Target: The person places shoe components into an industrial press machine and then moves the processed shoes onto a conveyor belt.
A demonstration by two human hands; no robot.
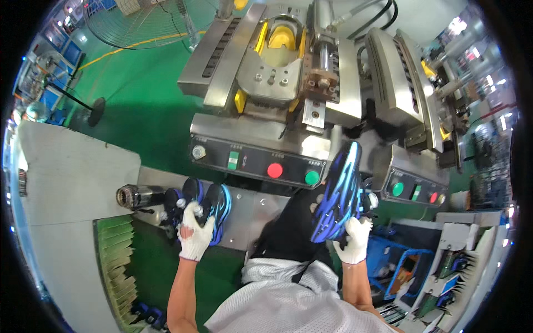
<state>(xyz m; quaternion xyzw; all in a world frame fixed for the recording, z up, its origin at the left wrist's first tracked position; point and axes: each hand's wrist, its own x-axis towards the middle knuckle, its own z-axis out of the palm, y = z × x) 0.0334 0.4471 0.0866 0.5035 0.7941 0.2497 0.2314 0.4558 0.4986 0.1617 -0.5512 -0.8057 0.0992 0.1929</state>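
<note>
White knit gloves cover both my hands. My left hand [194, 233], with a hole in the back of its glove, is at dark shoes [193, 189] with blue and purple soles on a metal shelf; thumb and fingers are spread around the near end of a blue-soled shoe [220, 206]. Whether it grips that shoe is unclear. My right hand [354, 241] holds the lower end of a shoe [343, 191], its blue and purple patterned sole showing and its other end pointing up. Another shoe part lies partly hidden behind it, beside a white object [370, 200].
A steel shoe-pressing machine [272, 79] with yellow pads stands ahead, above a control panel [254, 163] with red and green buttons. A second machine [395, 79] is at the right. A dark metal cylinder [139, 197] lies left, beside a grey conveyor cover [79, 170]. A blue cart [393, 266] stands lower right.
</note>
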